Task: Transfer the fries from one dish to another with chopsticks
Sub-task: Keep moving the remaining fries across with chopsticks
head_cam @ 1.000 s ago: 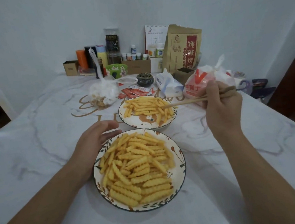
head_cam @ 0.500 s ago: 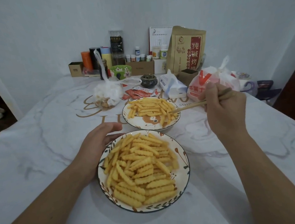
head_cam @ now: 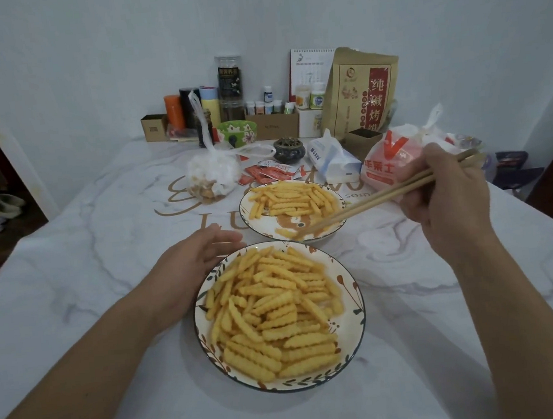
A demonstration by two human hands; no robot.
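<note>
marble table (head_cam: 75,293), chopsticks (head_cam: 384,196) angled down-left into far dish (head_cam: 245,208)

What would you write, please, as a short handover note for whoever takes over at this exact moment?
Right hand: holds the chopsticks, tips down among the fries at the near edge of the far dish; whether a fry is pinched, I cannot tell.
Left hand: open, resting against the near dish at its left rim.
Both dishes hold fries; the near one is fuller.
Done: cannot tell how many have been moved.
Left: keep moving fries between the dishes.
</note>
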